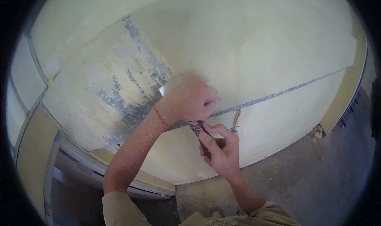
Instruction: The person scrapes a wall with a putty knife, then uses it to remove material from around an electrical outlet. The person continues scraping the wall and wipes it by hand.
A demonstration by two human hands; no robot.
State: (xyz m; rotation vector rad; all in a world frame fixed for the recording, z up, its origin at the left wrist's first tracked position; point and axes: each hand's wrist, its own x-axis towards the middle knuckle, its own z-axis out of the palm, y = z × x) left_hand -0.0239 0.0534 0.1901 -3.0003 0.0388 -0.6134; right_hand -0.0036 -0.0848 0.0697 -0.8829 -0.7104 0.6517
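A scraper with a worn dark red handle (196,127) is held against the painted wall (274,47). A bright corner of what looks like its metal blade (161,90) shows beside my left hand (194,97), which is closed over the tool's upper part and slightly blurred. Most of the blade is hidden under that hand. My right hand (222,148) grips the handle below, with thumb and fingers wrapped round it. Left of my hands, the wall has a scraped patch (119,89) with grey showing through pale paint. Light flakes dot my left forearm.
A grey ledge line (278,92) crosses the wall below the hands. Under it a cable (237,117) hangs on the lower wall. Paint chips lie on the concrete floor (285,178). A wooden frame (35,146) stands at the left, and dark pegs (351,109) stick out at the right.
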